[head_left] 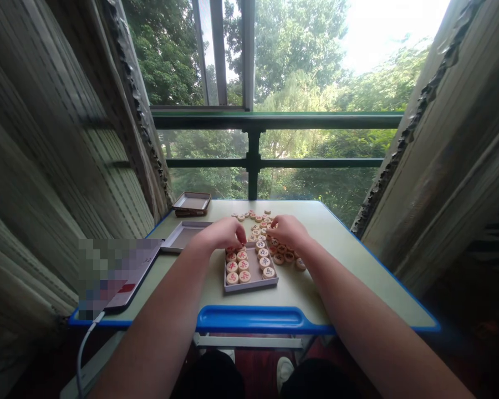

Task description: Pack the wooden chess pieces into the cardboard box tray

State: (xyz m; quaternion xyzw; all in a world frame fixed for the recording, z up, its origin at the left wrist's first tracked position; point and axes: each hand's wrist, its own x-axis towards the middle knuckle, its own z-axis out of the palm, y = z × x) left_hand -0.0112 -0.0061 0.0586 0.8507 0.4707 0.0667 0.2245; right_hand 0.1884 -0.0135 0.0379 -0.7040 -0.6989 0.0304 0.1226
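A shallow box (251, 287) stands near the middle of the table, with round wooden Chinese chess pieces in it. Red-marked pieces (243, 265) sit in two columns along its left side, and dark-marked pieces (264, 263) line the right side. Over the box's far left corner, my left hand (228, 231) has its fingers closed on a chess piece, partly hidden by them. My right hand (290, 230) reaches into the loose pile of pieces (278, 258) behind and right of the box. Its fingers pinch a piece there, mostly covered by the hand.
An open box lid (179, 235) lies left of my left hand. Behind it are stacked brown-edged trays (192, 201). A tablet-like device (135, 271) with a white cable (84, 343) rests at the table's left edge. A blue trough (251, 318) runs along the front; a railing (283, 119) stands beyond.
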